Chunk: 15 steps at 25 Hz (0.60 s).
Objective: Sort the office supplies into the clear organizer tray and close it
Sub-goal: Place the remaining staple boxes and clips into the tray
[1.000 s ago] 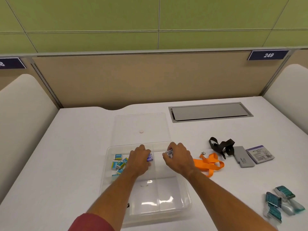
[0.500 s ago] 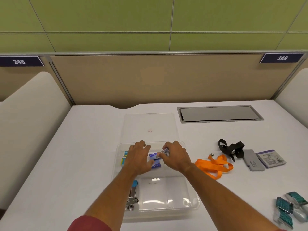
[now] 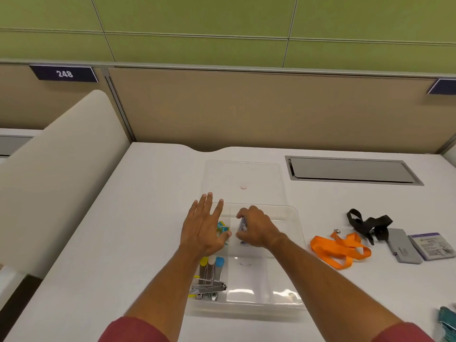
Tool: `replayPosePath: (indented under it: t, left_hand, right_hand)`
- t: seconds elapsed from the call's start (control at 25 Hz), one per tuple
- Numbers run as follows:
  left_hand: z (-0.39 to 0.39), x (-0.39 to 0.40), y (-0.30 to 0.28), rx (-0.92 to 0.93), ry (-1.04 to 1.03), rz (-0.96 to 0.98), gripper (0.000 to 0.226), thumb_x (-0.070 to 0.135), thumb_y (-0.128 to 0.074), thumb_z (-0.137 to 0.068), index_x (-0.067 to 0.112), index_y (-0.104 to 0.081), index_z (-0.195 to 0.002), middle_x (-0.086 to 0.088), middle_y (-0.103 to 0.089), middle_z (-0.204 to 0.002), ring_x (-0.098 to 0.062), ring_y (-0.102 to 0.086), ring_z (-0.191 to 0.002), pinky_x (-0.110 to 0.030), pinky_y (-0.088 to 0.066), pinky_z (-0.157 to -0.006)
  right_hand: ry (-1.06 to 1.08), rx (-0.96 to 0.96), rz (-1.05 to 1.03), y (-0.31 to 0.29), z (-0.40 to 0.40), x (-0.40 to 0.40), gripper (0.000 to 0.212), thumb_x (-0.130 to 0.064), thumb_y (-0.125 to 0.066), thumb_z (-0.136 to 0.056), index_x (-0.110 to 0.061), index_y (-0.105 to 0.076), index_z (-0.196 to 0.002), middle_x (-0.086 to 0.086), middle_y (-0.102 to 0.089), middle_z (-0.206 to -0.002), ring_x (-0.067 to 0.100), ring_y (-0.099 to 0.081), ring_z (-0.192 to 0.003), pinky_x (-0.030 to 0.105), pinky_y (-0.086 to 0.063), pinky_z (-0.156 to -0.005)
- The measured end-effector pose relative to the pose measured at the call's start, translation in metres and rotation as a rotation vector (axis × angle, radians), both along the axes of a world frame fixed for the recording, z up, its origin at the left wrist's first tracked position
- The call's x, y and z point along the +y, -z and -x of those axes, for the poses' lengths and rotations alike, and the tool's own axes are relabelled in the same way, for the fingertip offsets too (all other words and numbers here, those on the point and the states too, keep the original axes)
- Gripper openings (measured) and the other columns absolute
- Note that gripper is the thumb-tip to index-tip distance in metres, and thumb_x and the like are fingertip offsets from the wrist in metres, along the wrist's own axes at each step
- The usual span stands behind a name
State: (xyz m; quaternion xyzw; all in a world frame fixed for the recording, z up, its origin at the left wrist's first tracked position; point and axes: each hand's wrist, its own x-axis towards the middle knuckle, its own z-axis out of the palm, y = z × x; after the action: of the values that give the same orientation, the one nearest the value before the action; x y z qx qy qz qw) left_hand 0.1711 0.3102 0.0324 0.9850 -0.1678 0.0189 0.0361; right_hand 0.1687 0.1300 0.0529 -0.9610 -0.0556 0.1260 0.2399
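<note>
- Clear organizer tray (image 3: pixel 293 245) on the white desk (image 3: pixel 138 218).
- Left hand (image 3: pixel 204 230): grip spread, fingers straight.
- Right hand (image 3: pixel 256 229): grip pinching a small purple packet (image 3: pixel 242 226) over the tray.

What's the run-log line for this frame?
left hand: open, over tray's left side | right hand: holds small purple-white box in clear organizer tray | lid: off, behind tray

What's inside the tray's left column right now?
In the tray: nail clippers nearest, capped tubes behind them, small boxes farther back, partly covered by the left hand.
</note>
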Motion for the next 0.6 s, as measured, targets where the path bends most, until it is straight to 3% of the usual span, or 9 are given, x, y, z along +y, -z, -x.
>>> replayPosePath:
  t: [0.28,0.44,0.6]
  left_hand:
    - [0.0,0.011,0.006,0.039,-0.017,0.022,0.088,0.069,-0.034,-0.086,0.028,0.008,-0.151,-0.009,0.014,-0.16,-0.025,0.013,-0.147,-0.036,0.016,-0.113]
    - [-0.004,0.01,0.008,0.05,-0.017,0.036,0.087,0.067,-0.035,-0.087,0.027,0.007,-0.152,-0.009,0.013,-0.16,-0.025,0.012,-0.148,-0.037,0.013,-0.116]
    - [-0.005,0.006,0.007,0.06,-0.017,0.037,0.087,0.068,-0.035,-0.087,0.028,0.007,-0.152,-0.008,0.013,-0.16,-0.025,0.013,-0.148,-0.036,0.015,-0.114]
  right_hand:
    - [-0.025,0.092,-0.007,0.012,-0.007,0.009,0.073,-0.033,-0.077,-0.078,-0.023,-0.04,-0.141,0.008,-0.049,-0.134,0.024,-0.048,-0.121,0.032,-0.043,-0.099]
    - [0.006,0.042,0.004,0.009,-0.013,0.002,0.054,-0.032,-0.078,-0.077,-0.023,-0.051,-0.123,0.007,-0.051,-0.118,0.018,-0.051,-0.1,0.022,-0.041,-0.079]
    - [-0.061,0.071,0.039,0.009,-0.01,0.004,0.061,-0.03,-0.079,-0.075,-0.023,-0.046,-0.126,0.007,-0.053,-0.12,0.015,-0.048,-0.096,0.022,-0.045,-0.079]
